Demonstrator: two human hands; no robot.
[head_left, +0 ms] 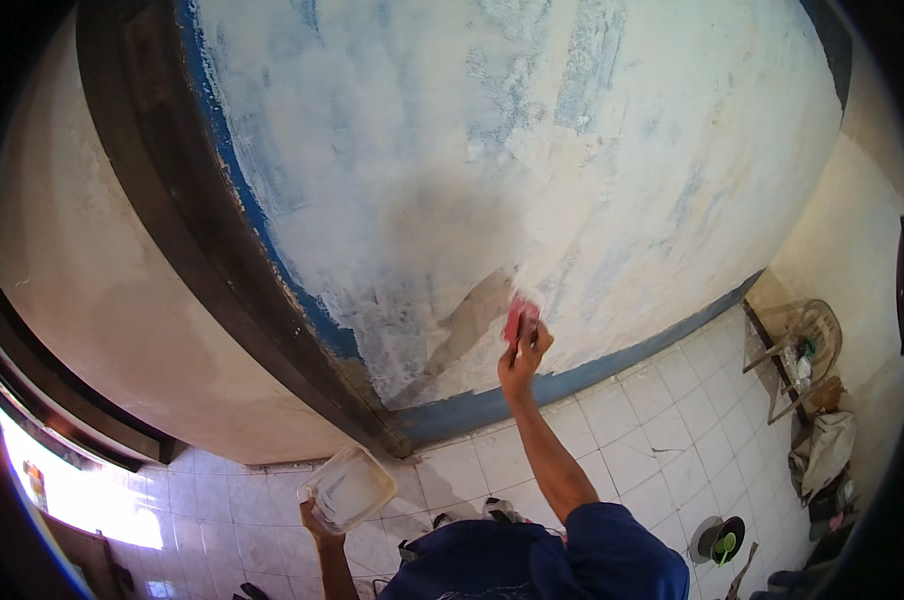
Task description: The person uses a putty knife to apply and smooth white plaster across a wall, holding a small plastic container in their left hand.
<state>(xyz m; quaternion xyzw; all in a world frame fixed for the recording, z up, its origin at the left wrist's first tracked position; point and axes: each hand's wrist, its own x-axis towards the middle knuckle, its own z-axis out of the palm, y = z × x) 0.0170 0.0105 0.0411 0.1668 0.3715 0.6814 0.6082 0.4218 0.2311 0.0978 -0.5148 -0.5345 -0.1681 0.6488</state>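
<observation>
My right hand (pixel 521 362) is closed round a red putty spreader (pixel 518 314), its far edge against the wall (pixel 412 180), where a whitish smear shows around it. The wall is coated in patchy white over blue. Lower down at the left, my left hand (pixel 317 522) grips the side of a clear rectangular plastic tub (pixel 352 488). Some pale white stuff lies inside the tub, which is tilted a little. Fingers of the left hand are partly hidden behind the tub.
A dark wooden frame (pixel 207 240) edges the wall at left. Blue skirting (pixel 592 380) runs above the white tiled floor (pixel 672 430). At right stand a plastic chair (pixel 820 335) and a pale sack (pixel 830 450). A dark bucket (pixel 707 540) with something green sits near my right side.
</observation>
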